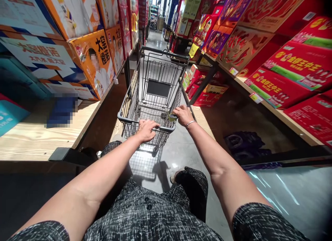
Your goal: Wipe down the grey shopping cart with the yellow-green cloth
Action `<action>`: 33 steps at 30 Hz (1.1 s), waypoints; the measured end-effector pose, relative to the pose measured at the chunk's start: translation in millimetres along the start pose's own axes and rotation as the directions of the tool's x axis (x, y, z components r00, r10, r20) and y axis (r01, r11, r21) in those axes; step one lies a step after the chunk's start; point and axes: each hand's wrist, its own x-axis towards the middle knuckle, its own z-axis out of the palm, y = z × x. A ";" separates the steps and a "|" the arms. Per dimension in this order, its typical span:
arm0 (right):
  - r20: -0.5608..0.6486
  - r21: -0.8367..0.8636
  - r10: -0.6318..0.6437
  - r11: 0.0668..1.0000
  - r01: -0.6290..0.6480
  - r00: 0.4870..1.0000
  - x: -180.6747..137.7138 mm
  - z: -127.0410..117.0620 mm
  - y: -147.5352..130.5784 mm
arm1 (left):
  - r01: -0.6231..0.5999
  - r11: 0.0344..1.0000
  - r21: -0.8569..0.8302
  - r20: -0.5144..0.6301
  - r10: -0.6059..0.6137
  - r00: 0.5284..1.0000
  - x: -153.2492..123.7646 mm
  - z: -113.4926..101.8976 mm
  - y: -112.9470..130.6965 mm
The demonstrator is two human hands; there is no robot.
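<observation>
A dark wire shopping cart stands ahead of me in the aisle, its basket holding nothing I can make out. My left hand is wrapped over the middle of the cart's grey handle. At the right end of that handle, my right hand has its fingers closed round a small yellow-green item; its kind is hard to tell, as the fingers partly cover it. A thin bracelet circles my right wrist.
Orange drink cartons are stacked on a wooden shelf at left. Red cartons and orange-red gift boxes line the right shelf, with purple packs below. Between them a shiny floor runs ahead.
</observation>
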 end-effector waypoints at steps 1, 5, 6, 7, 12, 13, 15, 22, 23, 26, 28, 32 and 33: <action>-0.006 0.000 0.001 1.000 -0.001 1.000 -3.2 0.6 -2.2 | -0.004 1.000 0.003 -0.012 0.004 1.000 -1.6 0.7 -1.3; -0.045 0.040 0.026 0.999 -0.024 0.999 -19.3 6.8 -13.0 | -0.031 0.999 -0.019 -0.022 0.030 0.999 -5.2 0.3 -7.5; -0.058 0.057 0.032 0.998 -0.029 0.998 -23.4 8.5 -15.7 | -0.036 0.999 -0.025 -0.023 0.035 0.999 -5.1 -0.6 -9.3; -0.073 0.079 0.040 0.996 -0.034 0.997 -27.2 10.2 -18.2 | -0.040 0.999 -0.032 -0.024 0.039 0.999 -4.6 -1.7 -11.3; -0.149 0.249 0.134 0.964 -0.094 0.980 -41.1 18.4 -27.2 | -0.054 0.992 -0.110 -0.011 0.053 0.999 3.2 -10.6 -25.2; -0.170 0.291 0.145 0.952 -0.091 0.975 -42.7 20.5 -28.5 | -0.056 0.991 -0.124 -0.004 0.055 0.998 5.2 -12.5 -27.7; -0.234 0.376 0.159 0.925 -0.062 0.959 -45.5 26.1 -33.0 | -0.057 0.989 -0.138 0.011 0.059 0.998 9.0 -15.4 -30.9; -0.505 0.456 0.357 0.883 -0.108 0.786 -72.8 73.8 -91.0 | -0.159 0.979 -0.129 0.061 0.168 0.984 14.6 -10.1 -24.7; -0.519 0.435 0.355 0.893 -0.117 0.778 -79.7 84.7 -102.6 | -0.176 0.977 -0.118 0.083 0.186 0.979 15.3 -9.3 -25.5; -0.503 0.352 0.262 0.933 -0.082 0.823 -100.9 120.3 -130.7 | -0.199 0.973 -0.120 0.130 0.214 0.968 18.7 -10.5 -33.3; -0.431 0.298 0.140 0.954 -0.006 0.891 -113.0 144.7 -141.4 | -0.208 0.967 -0.149 0.153 0.230 0.961 21.6 -13.2 -40.4; -0.162 0.249 -0.030 0.966 0.071 0.986 -130.1 184.8 -150.1 | -0.208 0.957 -0.201 0.166 0.243 0.956 26.6 -16.8 -50.6; -0.099 0.240 -0.047 0.968 0.069 0.994 -133.1 190.9 -151.1 | -0.208 0.955 -0.214 0.172 0.246 0.954 27.6 -17.0 -52.2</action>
